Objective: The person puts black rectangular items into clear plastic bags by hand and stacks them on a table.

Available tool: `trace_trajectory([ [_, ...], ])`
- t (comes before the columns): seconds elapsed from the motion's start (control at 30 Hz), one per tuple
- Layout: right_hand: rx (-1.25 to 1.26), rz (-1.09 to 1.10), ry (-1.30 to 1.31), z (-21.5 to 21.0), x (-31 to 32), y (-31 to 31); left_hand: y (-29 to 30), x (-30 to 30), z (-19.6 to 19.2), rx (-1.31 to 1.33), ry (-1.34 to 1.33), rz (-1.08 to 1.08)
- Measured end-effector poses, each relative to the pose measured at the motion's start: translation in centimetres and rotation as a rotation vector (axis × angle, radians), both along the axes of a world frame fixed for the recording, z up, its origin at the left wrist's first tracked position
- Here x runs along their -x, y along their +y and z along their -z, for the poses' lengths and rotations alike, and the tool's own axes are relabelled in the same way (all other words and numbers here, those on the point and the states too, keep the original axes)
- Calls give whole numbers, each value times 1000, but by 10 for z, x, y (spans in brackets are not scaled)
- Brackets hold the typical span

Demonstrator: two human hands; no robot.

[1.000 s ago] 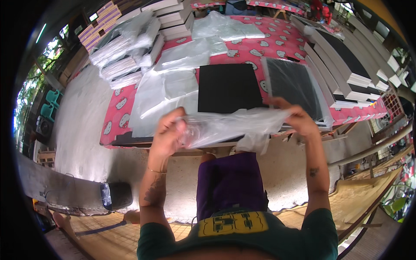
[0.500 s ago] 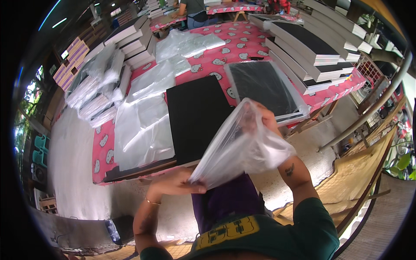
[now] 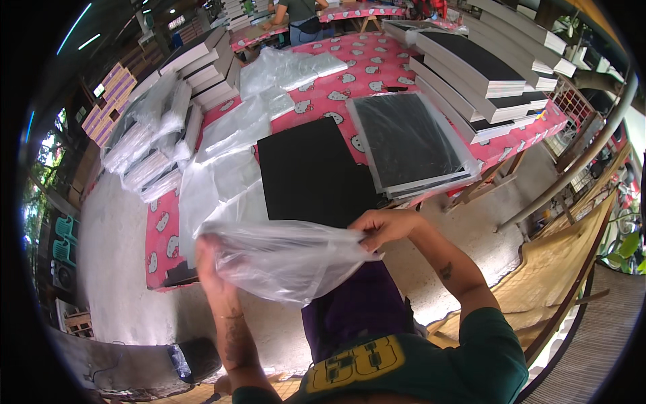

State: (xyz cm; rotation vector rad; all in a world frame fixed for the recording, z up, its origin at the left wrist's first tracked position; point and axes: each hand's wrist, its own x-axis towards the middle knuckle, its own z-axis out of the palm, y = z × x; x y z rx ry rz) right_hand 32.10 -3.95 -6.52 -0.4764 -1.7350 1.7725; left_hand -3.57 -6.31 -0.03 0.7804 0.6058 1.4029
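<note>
Though translucent, plastic film (image 3: pixel 289 259) (creased).

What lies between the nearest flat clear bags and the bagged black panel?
In the head view: an unbagged black panel, then a strip of pink tablecloth.

I count 1 left hand (image 3: pixel 207 261) at 8 o'clock, 1 right hand (image 3: pixel 388 227) at 4, 1 clear bag (image 3: pixel 289 259) between, 1 bagged black panel (image 3: pixel 412 141) at 2, 1 co-worker (image 3: pixel 301 11) at 12.
</note>
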Motion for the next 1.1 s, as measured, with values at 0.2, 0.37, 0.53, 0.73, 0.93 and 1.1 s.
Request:
trace_trajectory([
  [0.2,423,124,795,25,-13,7,9,25,45,-250,453,596],
  [0.37,411,139,860,52,2,-5,-7,15,61,96,10,332],
  [0.53,460,274,743,35,-9,-24,-3,42,77,-504,535,600],
  [0.73,228,511,-30,68,1,-60,-4,35,58,-6,453,235],
  [0.93,100,1258,-197,80,44,-85,-36,-30,114,44,792,-320],
  [1.1,-157,1268,-454,94,42,-65,-17,-17,149,-5,1009,-313],
])
